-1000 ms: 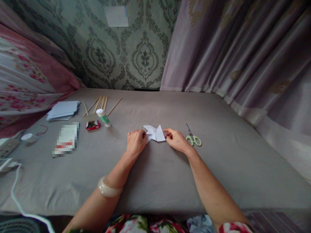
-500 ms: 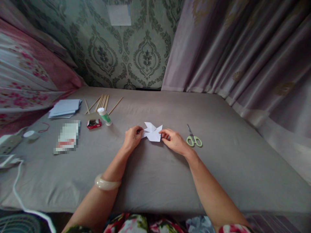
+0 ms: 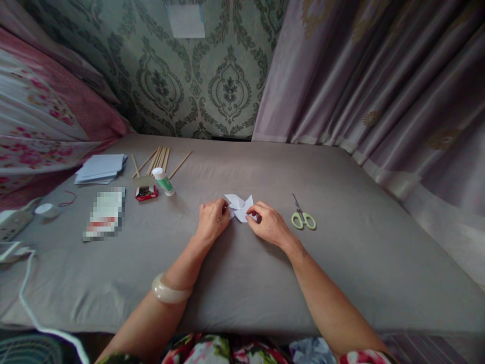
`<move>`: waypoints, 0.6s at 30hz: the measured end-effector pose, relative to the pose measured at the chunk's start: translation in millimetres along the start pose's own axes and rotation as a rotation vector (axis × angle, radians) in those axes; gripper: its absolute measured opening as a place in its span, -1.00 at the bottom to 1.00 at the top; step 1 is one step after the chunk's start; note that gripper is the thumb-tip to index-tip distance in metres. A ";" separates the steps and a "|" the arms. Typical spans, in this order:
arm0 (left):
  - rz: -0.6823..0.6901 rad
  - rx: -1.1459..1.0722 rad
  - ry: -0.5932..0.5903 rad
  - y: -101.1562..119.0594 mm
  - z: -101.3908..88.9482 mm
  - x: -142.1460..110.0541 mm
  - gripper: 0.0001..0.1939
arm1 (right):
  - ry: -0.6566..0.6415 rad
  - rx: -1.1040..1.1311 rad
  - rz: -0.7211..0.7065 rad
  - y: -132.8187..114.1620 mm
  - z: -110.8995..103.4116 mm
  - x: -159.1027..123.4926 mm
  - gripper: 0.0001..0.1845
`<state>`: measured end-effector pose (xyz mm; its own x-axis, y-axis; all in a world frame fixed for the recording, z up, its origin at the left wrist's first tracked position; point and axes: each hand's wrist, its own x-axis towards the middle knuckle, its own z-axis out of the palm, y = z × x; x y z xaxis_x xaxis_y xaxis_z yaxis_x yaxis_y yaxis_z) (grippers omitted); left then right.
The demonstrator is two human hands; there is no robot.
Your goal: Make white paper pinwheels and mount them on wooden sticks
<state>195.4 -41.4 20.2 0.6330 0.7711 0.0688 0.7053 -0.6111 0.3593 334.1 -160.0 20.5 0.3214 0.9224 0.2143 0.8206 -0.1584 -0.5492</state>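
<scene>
A small white paper pinwheel point(image 3: 239, 203) with pointed, folded blades is held just above the grey cloth between my two hands. My left hand point(image 3: 214, 220) is closed on its left side, fingers curled and fingertips partly hidden. On the right, my right hand point(image 3: 270, 222) pinches the lower right blade between thumb and fingers. Green-handled scissors point(image 3: 302, 217) lie to the right of my right hand, blades pointing away from me.
A glue stick point(image 3: 163, 182) and an open red box point(image 3: 146, 193) sit at left, near several wooden sticks point(image 3: 161, 161). Farther left are a stack of white paper point(image 3: 101, 168), a blurred packet point(image 3: 106, 215), a white round lid point(image 3: 47, 208) and a power strip point(image 3: 15, 223).
The pinwheel has turned and shifted slightly between my hands. My left hand moved left, then back right; my right hand has come in closer over the right blade.
</scene>
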 end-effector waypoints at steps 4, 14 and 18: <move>0.040 0.075 0.006 7.8 -0.8 -6.8 -0.80 | -0.032 0.013 0.038 -4.4 7.9 -0.8 -0.84; 0.071 0.129 -0.007 11.0 -1.7 -11.5 -0.83 | 0.017 -0.013 0.117 -7.8 15.2 0.9 -0.85; 0.068 0.157 -0.025 11.5 -1.9 -11.0 -0.81 | 0.030 -0.001 0.185 -8.0 21.6 2.5 -0.84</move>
<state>195.9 -56.6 25.4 0.6872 0.7236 0.0644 0.7006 -0.6835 0.2048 318.1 -148.8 7.9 0.4809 0.8666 0.1333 0.7463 -0.3248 -0.5809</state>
